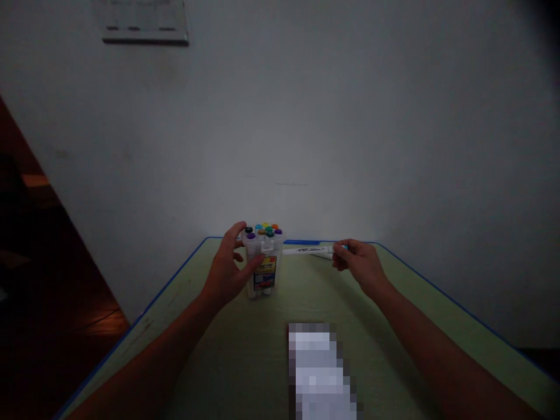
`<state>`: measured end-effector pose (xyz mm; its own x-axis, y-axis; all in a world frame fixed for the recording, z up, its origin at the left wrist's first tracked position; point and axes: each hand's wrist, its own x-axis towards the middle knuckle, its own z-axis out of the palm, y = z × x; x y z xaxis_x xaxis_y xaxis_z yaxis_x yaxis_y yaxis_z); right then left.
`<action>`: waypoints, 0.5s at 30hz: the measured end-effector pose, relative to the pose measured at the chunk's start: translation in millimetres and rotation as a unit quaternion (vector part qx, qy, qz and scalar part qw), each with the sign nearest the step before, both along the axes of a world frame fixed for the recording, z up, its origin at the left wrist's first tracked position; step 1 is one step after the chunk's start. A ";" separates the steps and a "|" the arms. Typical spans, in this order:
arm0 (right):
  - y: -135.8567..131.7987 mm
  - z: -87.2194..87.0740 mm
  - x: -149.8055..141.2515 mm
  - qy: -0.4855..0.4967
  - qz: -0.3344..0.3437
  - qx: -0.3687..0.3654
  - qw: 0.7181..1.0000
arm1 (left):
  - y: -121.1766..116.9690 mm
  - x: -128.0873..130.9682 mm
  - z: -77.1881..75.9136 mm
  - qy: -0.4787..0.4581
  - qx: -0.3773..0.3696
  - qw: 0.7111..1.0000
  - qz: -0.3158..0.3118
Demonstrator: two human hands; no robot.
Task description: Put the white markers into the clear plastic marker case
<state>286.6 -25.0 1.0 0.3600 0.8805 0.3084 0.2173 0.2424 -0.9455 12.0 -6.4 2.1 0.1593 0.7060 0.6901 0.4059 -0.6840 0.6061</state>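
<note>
A clear plastic marker case (265, 273) stands upright on the table, with several markers in it whose coloured caps show at the top. My left hand (230, 262) grips the case from its left side, thumb across the front and fingers at the far side. In my right hand (356, 262), a white marker (310, 251) with a blue end is pinched between thumb and fingers. It lies nearly level and points left, its tip end close to the case's right side. I cannot tell whether it touches the case. Another whitish piece shows partly behind this marker.
The pale green table (262, 356) has a blue edge and meets a white wall (289, 128). A blue strip (301, 242) lies along its far edge. A pixelated rectangular object (321, 373) is on the near part. Dark floor shows at left.
</note>
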 end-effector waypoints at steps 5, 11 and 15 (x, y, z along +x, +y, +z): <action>-0.6 1.0 0.0 0.020 -0.009 0.028 0.999 | -0.7 0.7 -0.1 -0.011 -0.033 0.999 -0.009; -4.1 8.9 5.6 0.068 -0.058 0.081 0.993 | 0.4 3.6 -6.4 -0.058 -0.032 0.998 -0.004; -14.9 38.3 7.8 0.109 -0.071 0.166 0.978 | 1.0 5.9 -8.5 -0.085 -0.063 0.994 -0.017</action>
